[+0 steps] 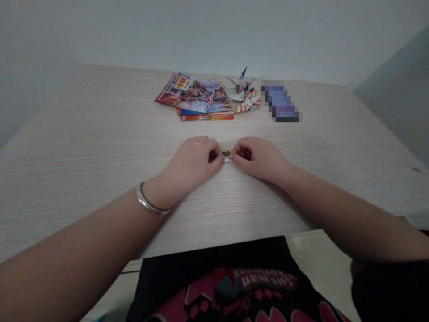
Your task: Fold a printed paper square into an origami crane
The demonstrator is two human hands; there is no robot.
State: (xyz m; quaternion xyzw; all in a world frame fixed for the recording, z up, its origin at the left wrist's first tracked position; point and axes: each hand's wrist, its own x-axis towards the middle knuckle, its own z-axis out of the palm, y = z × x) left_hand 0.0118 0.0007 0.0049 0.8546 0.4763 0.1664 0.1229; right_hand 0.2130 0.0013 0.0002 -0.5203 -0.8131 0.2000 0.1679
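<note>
Between both hands, just above the table, is a small piece of folded printed paper (228, 153), yellowish and dark on top with white below. My left hand (197, 156), with a silver bangle on its wrist, pinches the paper's left end between thumb and fingers. At its right end, my right hand (258, 155) pinches it the same way. Most of the paper is covered by the fingertips, so its full shape cannot be made out. Beyond the hands lie several folded paper cranes (246, 96) made of printed paper.
A pile of colourful printed leaflets (197, 96) lies at the back of the pale wooden table (100, 134), left of the cranes. To their right is a pixelated, phone-like dark object (281, 102). A wall (214, 36) stands behind the table.
</note>
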